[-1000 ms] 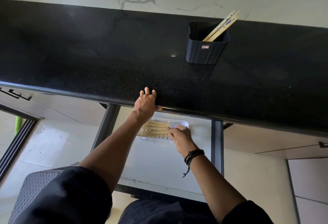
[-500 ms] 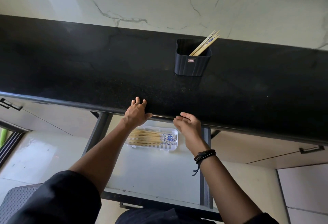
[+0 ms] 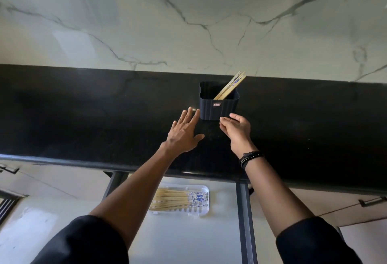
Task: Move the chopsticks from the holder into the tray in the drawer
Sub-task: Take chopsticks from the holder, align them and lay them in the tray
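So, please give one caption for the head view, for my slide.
Both empty hands, left and right, reach toward holder with chopsticks; tray below.

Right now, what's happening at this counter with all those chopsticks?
A person is moving chopsticks from a dark holder on the black counter into a white tray in the open drawer below. A good bunch already lies in the tray, and a few chopsticks lean in the holder. Both hands are empty and reaching toward the holder: the left hand open and flat, the right hand loosely curled just in front of it.
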